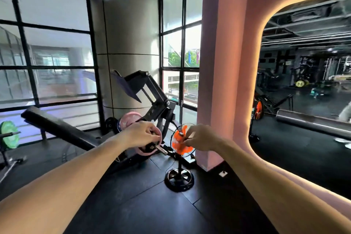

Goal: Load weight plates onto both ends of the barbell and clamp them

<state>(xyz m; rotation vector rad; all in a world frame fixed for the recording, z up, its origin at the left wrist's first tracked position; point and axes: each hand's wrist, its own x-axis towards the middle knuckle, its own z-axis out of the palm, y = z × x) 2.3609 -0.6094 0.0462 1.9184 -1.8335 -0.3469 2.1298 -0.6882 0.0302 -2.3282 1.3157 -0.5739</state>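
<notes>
Head view: left hand (141, 135) curled, gripping pink plate's (147, 151) top edge on bar end (161, 149). Right hand (199, 138) pinching small clamp (182, 133). Open floor (133, 205) near.

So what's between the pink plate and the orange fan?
In the head view, the bar's steel tip pokes out past the pink plate toward the fan; otherwise bare dark floor.

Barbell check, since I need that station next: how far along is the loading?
Done: a pink plate sits on the near sleeve, with another pink plate behind it. In hand: the left hand grips at that plate's hub, and the right hand pinches something small that cannot be made out, in front of an orange fan. Left: no clamp shows on the sleeve yet.
</notes>
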